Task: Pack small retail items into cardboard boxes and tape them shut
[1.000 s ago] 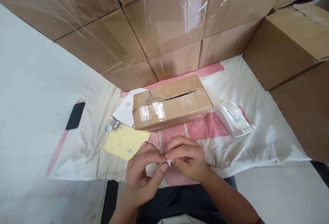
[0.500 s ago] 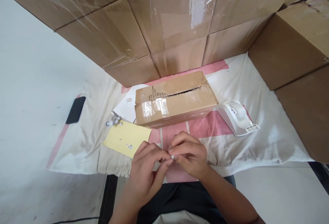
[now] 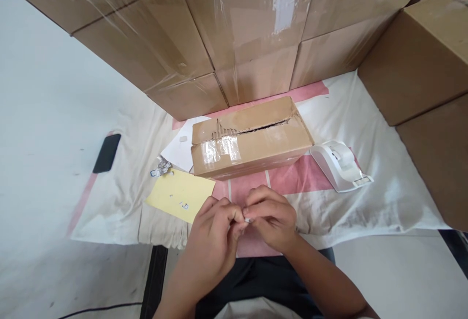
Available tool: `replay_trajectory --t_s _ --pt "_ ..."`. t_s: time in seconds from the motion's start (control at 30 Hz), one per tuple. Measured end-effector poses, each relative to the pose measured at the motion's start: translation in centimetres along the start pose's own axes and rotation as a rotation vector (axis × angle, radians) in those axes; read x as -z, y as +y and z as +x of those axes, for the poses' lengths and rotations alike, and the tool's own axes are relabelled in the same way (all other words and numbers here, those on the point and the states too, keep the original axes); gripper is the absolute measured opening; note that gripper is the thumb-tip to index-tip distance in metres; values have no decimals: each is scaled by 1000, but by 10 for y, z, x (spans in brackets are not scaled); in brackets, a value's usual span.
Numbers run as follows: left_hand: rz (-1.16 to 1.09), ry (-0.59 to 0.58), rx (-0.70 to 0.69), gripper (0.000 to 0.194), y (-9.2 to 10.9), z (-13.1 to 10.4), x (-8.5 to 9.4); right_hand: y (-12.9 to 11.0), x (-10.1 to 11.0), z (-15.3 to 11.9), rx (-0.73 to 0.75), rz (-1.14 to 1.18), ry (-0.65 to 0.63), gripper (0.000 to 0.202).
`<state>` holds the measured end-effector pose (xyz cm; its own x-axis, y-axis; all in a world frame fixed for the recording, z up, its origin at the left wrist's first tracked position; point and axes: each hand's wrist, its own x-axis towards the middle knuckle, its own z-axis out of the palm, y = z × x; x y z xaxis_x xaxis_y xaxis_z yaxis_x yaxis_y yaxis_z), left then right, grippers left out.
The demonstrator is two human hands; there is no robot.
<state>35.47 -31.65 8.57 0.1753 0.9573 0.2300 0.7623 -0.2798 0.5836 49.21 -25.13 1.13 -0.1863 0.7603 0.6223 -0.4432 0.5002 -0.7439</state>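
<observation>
Single head-height view, forward and steeply down, close above the fingers [image 3: 268,209] and the cloth [image 3: 387,182].

A long brown cardboard box [image 3: 263,147] is matt, its clear tape [image 3: 233,151] glossy. The curved white plastic dispenser [image 3: 326,162] looks smooth.

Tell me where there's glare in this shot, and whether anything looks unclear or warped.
Head view: bright glare on the clear wrap over the stacked boxes, smaller glints on the carton's tape; head view: the white piece at the fingertips too small to make out; head view: box edges slant steeply, perhaps partly wide-lens distortion.
</observation>
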Motion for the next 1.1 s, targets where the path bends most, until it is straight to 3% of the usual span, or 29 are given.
replay_trajectory --t_s 0.27,0.43,1.1 --pt "107 112 -73 21 1 -1 -11 1 0 -4 7 -18 50 17" --pt "30 123 -45 17 -1 -2 -10 1 2 -5 19 -28 41 18" --pt "-258 -8 71 17 -4 -5 0 4 8 -5 68 -49 -22 24"
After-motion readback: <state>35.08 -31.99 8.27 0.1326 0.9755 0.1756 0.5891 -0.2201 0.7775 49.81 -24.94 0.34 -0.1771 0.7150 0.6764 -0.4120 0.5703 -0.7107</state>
